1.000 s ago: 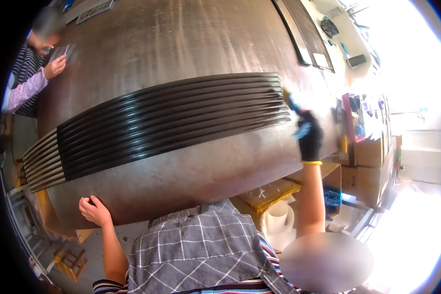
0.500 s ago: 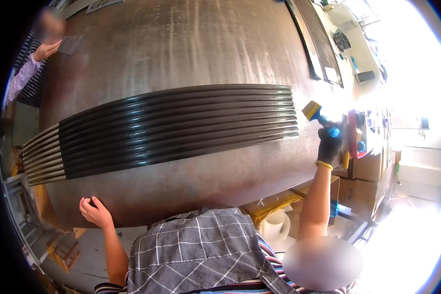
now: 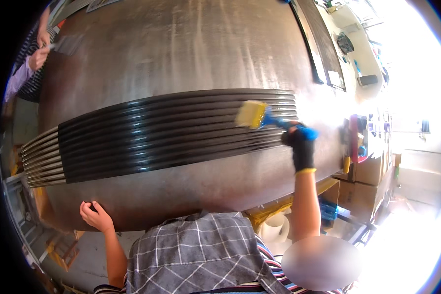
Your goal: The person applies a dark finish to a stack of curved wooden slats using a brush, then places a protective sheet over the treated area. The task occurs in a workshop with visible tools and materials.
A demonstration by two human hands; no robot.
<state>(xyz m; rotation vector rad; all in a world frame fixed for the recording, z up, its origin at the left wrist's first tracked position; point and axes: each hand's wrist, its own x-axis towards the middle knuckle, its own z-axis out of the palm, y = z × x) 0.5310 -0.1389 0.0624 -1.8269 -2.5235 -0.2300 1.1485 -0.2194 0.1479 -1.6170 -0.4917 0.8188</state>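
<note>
At far left, a co-worker's hands [image 3: 38, 56] are at the counter's edge. A row of slender rods [image 3: 161, 132] lies side by side across the counter [image 3: 181, 196], reaching from its left edge well toward the right. Their left ends are bare, pale and metallic; past a straight line they turn black and glossy, with bright streaks of light across the middle. Below the left part, the person's bare left hand [image 3: 97, 218] rests at the near edge, fingers curled, thumb apart; I cannot tell whether it holds anything. Over the rods' right part is a flat brush [image 3: 252, 115], slightly blurred, with a yellowish head and blue handle; bristle contact is unclear. The black-gloved right hand [image 3: 301, 144] grips that handle.
</note>
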